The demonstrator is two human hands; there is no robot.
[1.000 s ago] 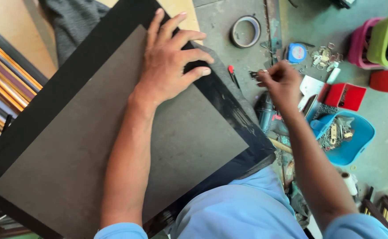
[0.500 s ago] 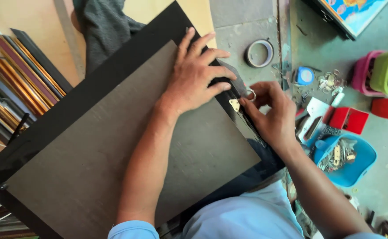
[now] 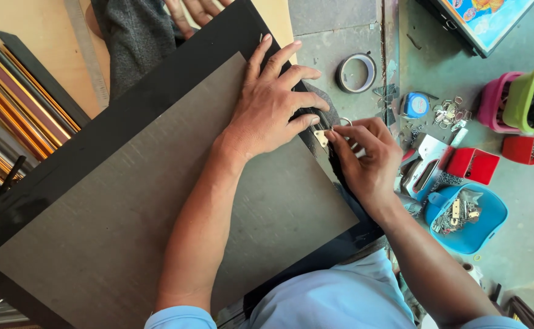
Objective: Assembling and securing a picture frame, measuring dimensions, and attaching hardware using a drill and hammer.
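Note:
A large picture frame (image 3: 157,97) lies face down, its grey backing board (image 3: 114,207) edged in black. My left hand (image 3: 273,103) presses flat on the frame's right edge, fingers spread. My right hand (image 3: 364,158) pinches a small metal hanger (image 3: 323,136) with a ring and holds it against the black border, just below my left fingertips.
A blue tray (image 3: 468,216) of metal hangers, a red box (image 3: 473,164), a pink cup (image 3: 497,100), a green cup (image 3: 532,97) and a tape roll (image 3: 356,73) sit on the floor to the right. Frame mouldings (image 3: 11,116) are stacked at left. Another person's hand (image 3: 197,9) shows at the top.
My right hand came from the floor items over to the frame's edge with the metal hanger. My left hand stays pressed on the frame.

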